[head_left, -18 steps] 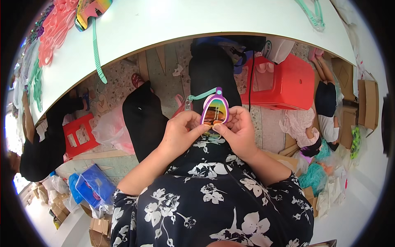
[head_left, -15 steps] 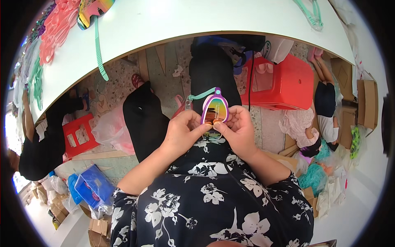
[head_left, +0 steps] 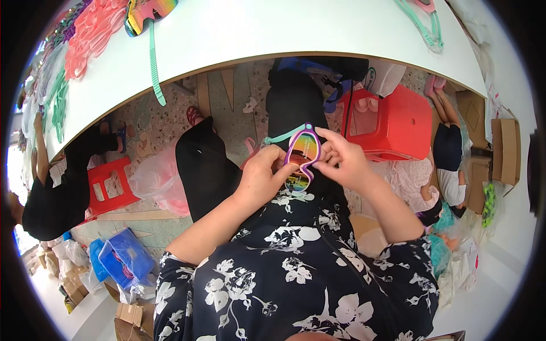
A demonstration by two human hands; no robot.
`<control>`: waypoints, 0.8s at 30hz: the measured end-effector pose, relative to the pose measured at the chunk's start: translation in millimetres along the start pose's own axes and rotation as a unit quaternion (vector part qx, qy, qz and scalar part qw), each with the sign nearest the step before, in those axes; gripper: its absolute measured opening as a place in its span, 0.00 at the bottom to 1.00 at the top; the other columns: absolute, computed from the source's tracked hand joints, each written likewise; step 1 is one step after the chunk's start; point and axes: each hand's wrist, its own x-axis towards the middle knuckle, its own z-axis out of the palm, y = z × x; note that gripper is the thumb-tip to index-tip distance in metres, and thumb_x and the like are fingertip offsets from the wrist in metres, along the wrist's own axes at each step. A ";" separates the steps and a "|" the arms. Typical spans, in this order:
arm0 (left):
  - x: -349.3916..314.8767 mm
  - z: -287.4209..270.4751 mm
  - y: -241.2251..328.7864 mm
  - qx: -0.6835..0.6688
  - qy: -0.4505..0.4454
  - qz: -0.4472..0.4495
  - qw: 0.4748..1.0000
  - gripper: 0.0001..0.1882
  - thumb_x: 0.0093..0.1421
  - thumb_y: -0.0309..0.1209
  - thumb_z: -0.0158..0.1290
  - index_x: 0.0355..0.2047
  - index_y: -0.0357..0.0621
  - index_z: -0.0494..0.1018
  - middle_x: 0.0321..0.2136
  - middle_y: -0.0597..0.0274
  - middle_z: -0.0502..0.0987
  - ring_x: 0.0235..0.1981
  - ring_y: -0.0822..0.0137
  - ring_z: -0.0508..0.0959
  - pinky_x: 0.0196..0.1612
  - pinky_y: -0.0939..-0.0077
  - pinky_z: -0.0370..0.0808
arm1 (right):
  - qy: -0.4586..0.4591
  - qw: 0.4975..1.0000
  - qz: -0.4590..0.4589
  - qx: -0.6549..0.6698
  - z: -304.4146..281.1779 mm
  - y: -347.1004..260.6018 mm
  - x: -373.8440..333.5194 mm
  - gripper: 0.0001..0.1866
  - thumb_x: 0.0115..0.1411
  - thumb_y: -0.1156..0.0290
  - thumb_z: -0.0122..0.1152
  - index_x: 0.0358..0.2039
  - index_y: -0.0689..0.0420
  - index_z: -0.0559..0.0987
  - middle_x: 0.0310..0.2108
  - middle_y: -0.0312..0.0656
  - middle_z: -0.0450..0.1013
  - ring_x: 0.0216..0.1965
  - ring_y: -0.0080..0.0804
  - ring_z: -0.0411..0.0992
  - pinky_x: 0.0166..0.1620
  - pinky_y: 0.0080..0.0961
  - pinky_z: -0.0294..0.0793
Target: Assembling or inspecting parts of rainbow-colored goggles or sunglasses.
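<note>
We hold purple-framed swim goggles (head_left: 301,156) with rainbow mirror lenses upright over our lap, a teal strap (head_left: 280,137) trailing off their upper left. Our left hand (head_left: 263,176) and right hand (head_left: 341,162) pinch the frame's opposite sides; the lower lens seems partly hidden. A red stool (head_left: 398,122) stands just beyond.

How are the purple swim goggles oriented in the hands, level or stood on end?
On end: the purple swim goggles sit with one mirrored lens above the other, pinched between left hand and right hand.
</note>
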 end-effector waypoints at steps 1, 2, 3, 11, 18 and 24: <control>0.3 1.4 -0.5 -0.008 -0.003 -0.001 1.000 0.12 0.56 0.29 0.65 0.30 0.36 0.72 0.25 0.56 0.73 0.24 0.64 0.76 0.30 0.71 0.73 | -0.025 0.990 -0.074 -0.119 -9.4 -4.5 8.4 0.28 0.53 0.76 0.70 0.55 0.55 0.73 0.34 0.40 0.76 0.33 0.29 0.78 0.36 0.26 0.79; 0.6 2.7 -0.9 -0.016 -0.006 -0.003 1.000 0.12 0.55 0.29 0.65 0.30 0.36 0.72 0.25 0.55 0.74 0.25 0.64 0.77 0.30 0.70 0.74 | -0.050 0.960 -0.146 -0.235 -18.2 -7.8 18.4 0.28 0.51 0.75 0.72 0.54 0.54 0.74 0.33 0.39 0.77 0.33 0.32 0.78 0.37 0.28 0.79; 0.0 3.4 -1.6 -0.016 0.000 -0.002 1.000 0.12 0.55 0.29 0.65 0.30 0.36 0.72 0.26 0.55 0.74 0.25 0.63 0.77 0.31 0.70 0.74 | -0.078 0.909 -0.218 -0.348 -25.6 -14.9 28.6 0.28 0.49 0.73 0.73 0.52 0.52 0.76 0.32 0.39 0.77 0.34 0.35 0.78 0.38 0.30 0.79; -1.2 -4.4 1.6 -0.006 -0.004 -0.017 1.000 0.13 0.55 0.31 0.65 0.35 0.36 0.75 0.29 0.54 0.78 0.29 0.61 0.80 0.34 0.68 0.76 | -0.246 0.851 -0.299 -0.355 -24.7 -49.8 67.6 0.25 0.47 0.69 0.72 0.49 0.52 0.80 0.48 0.40 0.74 0.50 0.41 0.72 0.49 0.36 0.76; -16.3 -31.8 -11.1 -0.088 0.244 -0.035 0.965 0.15 0.64 0.26 0.56 0.50 0.35 0.71 0.43 0.60 0.76 0.44 0.71 0.75 0.50 0.76 0.71 | 0.092 0.951 -0.213 -0.204 6.7 -30.2 31.2 0.33 0.41 0.66 0.81 0.48 0.61 0.78 0.44 0.45 0.72 0.45 0.37 0.74 0.48 0.29 0.75; -12.7 -18.4 7.0 -0.216 0.250 -0.072 0.941 0.12 0.70 0.29 0.50 0.48 0.33 0.70 0.40 0.62 0.76 0.40 0.76 0.74 0.46 0.82 0.71 | 0.260 0.919 -0.216 -0.205 71.7 -19.0 -0.8 0.36 0.42 0.67 0.80 0.52 0.61 0.74 0.40 0.44 0.70 0.36 0.35 0.72 0.40 0.30 0.73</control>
